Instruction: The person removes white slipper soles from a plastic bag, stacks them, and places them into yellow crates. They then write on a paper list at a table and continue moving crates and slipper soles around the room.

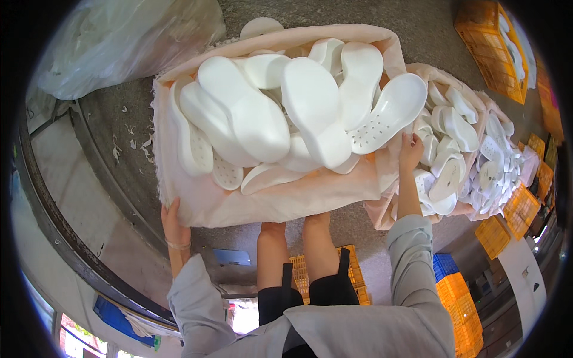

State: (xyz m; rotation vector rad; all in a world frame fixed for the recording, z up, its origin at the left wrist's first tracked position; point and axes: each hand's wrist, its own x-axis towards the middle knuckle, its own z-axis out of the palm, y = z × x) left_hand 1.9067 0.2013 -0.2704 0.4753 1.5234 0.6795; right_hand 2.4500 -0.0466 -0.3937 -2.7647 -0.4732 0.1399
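A pale pink cloth sack (pixel 280 200) lies open on the floor in front of me, piled with several white foam shoe soles (pixel 310 113). My left hand (pixel 172 219) grips the sack's near left corner. My right hand (pixel 409 150) holds the sack's right edge, next to a perforated white sole (pixel 388 113). My bare legs (pixel 295 250) stand just behind the sack.
A second pink sack (pixel 444 80) of white soles (pixel 459 149) lies to the right. Orange crates (pixel 492 51) stand at the far right and under me (pixel 358 280), with a blue crate (pixel 444 265). A clear plastic bag (pixel 119 42) sits at upper left on the grey floor.
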